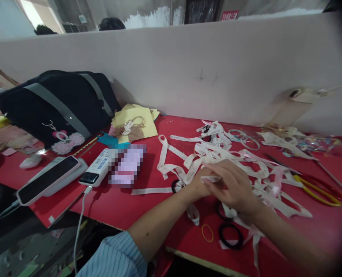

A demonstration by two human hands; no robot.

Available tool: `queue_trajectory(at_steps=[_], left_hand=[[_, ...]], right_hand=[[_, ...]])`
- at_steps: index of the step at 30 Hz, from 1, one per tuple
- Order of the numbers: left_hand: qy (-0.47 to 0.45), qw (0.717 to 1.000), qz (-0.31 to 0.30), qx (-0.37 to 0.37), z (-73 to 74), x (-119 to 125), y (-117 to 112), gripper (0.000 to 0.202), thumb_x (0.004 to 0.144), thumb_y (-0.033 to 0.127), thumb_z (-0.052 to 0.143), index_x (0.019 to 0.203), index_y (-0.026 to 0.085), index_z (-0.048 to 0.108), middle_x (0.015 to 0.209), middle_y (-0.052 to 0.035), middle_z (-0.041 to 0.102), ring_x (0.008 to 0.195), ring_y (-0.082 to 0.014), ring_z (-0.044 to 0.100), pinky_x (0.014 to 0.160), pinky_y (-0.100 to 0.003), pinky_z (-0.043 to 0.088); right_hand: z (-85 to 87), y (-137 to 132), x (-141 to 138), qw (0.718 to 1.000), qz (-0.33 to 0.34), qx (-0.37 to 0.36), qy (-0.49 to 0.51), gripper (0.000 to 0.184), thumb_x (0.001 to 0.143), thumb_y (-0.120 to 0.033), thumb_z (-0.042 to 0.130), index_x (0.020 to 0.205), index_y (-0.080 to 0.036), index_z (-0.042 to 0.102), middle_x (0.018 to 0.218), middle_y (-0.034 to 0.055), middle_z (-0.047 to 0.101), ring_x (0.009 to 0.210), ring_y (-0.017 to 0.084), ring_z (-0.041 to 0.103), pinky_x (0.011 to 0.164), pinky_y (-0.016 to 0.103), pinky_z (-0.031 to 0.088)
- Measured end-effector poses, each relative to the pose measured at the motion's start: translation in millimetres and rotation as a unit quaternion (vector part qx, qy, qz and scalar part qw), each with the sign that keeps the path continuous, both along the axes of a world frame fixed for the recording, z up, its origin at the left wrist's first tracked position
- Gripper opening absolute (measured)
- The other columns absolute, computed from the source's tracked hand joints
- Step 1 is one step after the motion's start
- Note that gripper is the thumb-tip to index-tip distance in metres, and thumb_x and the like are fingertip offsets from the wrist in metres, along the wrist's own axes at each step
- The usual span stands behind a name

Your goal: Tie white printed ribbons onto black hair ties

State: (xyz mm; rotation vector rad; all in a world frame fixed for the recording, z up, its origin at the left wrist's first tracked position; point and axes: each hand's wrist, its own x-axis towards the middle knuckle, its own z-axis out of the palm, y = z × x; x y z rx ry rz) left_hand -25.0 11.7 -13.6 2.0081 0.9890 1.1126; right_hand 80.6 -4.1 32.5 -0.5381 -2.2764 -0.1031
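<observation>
My right hand (236,186) lies over my left hand (199,185), above a tangle of white printed ribbon (171,169). A small white piece (210,179), perhaps ribbon or paper, shows between my right thumb and fingers, which are closed around it. The fingers of my left hand are mostly hidden behind the right. Just below the hands, a black hair tie (230,246) and a thin yellow rubber band (207,233) rest on the red tabletop (116,209).
Scissors with red and yellow handles (318,192) lie at the right. A white power bank (97,169), a phone (52,179) and a dark bag (64,104) occupy the left. Yellow paper (148,125) sits near the pale partition (173,73).
</observation>
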Motion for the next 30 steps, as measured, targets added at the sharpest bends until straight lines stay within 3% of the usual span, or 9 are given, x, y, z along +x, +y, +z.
queue_trajectory(at_steps=[3, 7, 9, 12, 14, 16, 20, 24, 30], left_hand=[[0.129, 0.991, -0.038, 0.006, -6.8, -5, 4, 0.01, 0.076, 0.012, 0.057, 0.071, 0.013, 0.066, 0.075, -0.0068, 0.066, 0.073, -0.0193, 0.06, 0.071, -0.032, 0.05], [0.214, 0.976, -0.031, 0.011, -8.0, -6, 3, 0.012, 0.076, 0.019, 0.055, 0.072, 0.013, 0.065, 0.08, -0.009, 0.067, 0.077, -0.0225, 0.06, 0.073, -0.034, 0.048], [0.241, 0.97, -0.019, 0.008, -5.7, -6, 2, 0.014, 0.077, 0.021, 0.052, 0.076, 0.013, 0.065, 0.082, -0.01, 0.067, 0.079, -0.0232, 0.061, 0.074, -0.034, 0.047], [0.265, 0.964, 0.0, -0.001, -0.4, -7, 1, 0.018, 0.081, 0.021, 0.048, 0.079, 0.014, 0.064, 0.084, -0.0098, 0.067, 0.079, -0.0218, 0.06, 0.073, -0.031, 0.045], [0.279, 0.96, 0.004, -0.009, 3.0, -8, 1, 0.016, 0.079, 0.023, 0.051, 0.075, 0.015, 0.063, 0.079, -0.0087, 0.066, 0.074, -0.0208, 0.06, 0.069, -0.029, 0.044], [0.289, 0.957, 0.015, -0.015, 5.6, -8, 2, 0.015, 0.078, 0.022, 0.051, 0.071, 0.015, 0.062, 0.072, -0.0082, 0.065, 0.07, -0.0204, 0.059, 0.065, -0.029, 0.042], [0.296, 0.955, 0.026, -0.02, 7.8, -9, 2, 0.011, 0.074, 0.016, 0.051, 0.068, 0.015, 0.06, 0.07, -0.007, 0.064, 0.067, -0.0191, 0.057, 0.061, -0.028, 0.039], [0.295, 0.955, 0.03, -0.019, 10.1, -7, 1, 0.01, 0.073, 0.016, 0.052, 0.066, 0.016, 0.06, 0.072, -0.0074, 0.065, 0.069, -0.02, 0.059, 0.063, -0.028, 0.041], [0.238, 0.97, 0.045, 0.009, 15.6, -5, 1, 0.029, 0.077, 0.012, 0.048, 0.1, 0.02, 0.064, 0.103, -0.0053, 0.066, 0.096, -0.019, 0.06, 0.082, -0.028, 0.046]], right_hand=[[-26.9, 8, 41, 0.998, -0.046, -0.05, -0.018, 0.041, 0.084, -0.029, 0.064, 0.122, -0.021, 0.052, 0.1, 0.0105, 0.06, 0.093, 0.024, 0.058, 0.081, 0.04, 0.049], [-46.4, 12, 57, 0.995, -0.03, -0.095, -0.006, 0.034, 0.086, -0.026, 0.061, 0.119, -0.021, 0.055, 0.103, 0.011, 0.059, 0.096, 0.024, 0.058, 0.08, 0.039, 0.051], [-46.8, 13, 59, 0.995, 0.002, -0.096, -0.017, 0.033, 0.086, -0.021, 0.06, 0.119, -0.022, 0.055, 0.104, 0.0102, 0.06, 0.098, 0.023, 0.057, 0.083, 0.039, 0.05], [-42.0, 12, 60, 0.994, -0.003, -0.105, -0.009, 0.032, 0.087, -0.011, 0.053, 0.117, -0.021, 0.055, 0.106, 0.0098, 0.061, 0.1, 0.021, 0.057, 0.086, 0.039, 0.049], [-39.1, 11, 60, 0.994, 0.013, -0.107, 0.005, 0.025, 0.086, -0.009, 0.053, 0.107, -0.022, 0.058, 0.104, 0.0082, 0.061, 0.1, 0.02, 0.057, 0.087, 0.038, 0.049], [-37.8, 10, 60, 0.993, 0.037, -0.113, 0.011, 0.022, 0.086, -0.013, 0.054, 0.106, -0.022, 0.058, 0.103, 0.0074, 0.062, 0.101, 0.02, 0.057, 0.089, 0.039, 0.048], [-38.3, 8, 57, 0.989, 0.023, -0.148, 0.019, 0.03, 0.084, -0.027, 0.064, 0.111, -0.019, 0.056, 0.108, 0.0107, 0.06, 0.105, 0.023, 0.055, 0.089, 0.041, 0.048], [-38.1, 6, 53, 0.987, 0.009, -0.16, 0.016, 0.015, 0.087, -0.024, 0.058, 0.102, -0.02, 0.057, 0.1, 0.0084, 0.062, 0.1, 0.022, 0.056, 0.086, 0.04, 0.048], [-34.0, 3, 51, 0.973, -0.025, -0.201, 0.111, 0.013, 0.088, -0.016, 0.052, 0.098, -0.021, 0.06, 0.098, 0.0066, 0.064, 0.097, 0.02, 0.059, 0.087, 0.037, 0.048]])
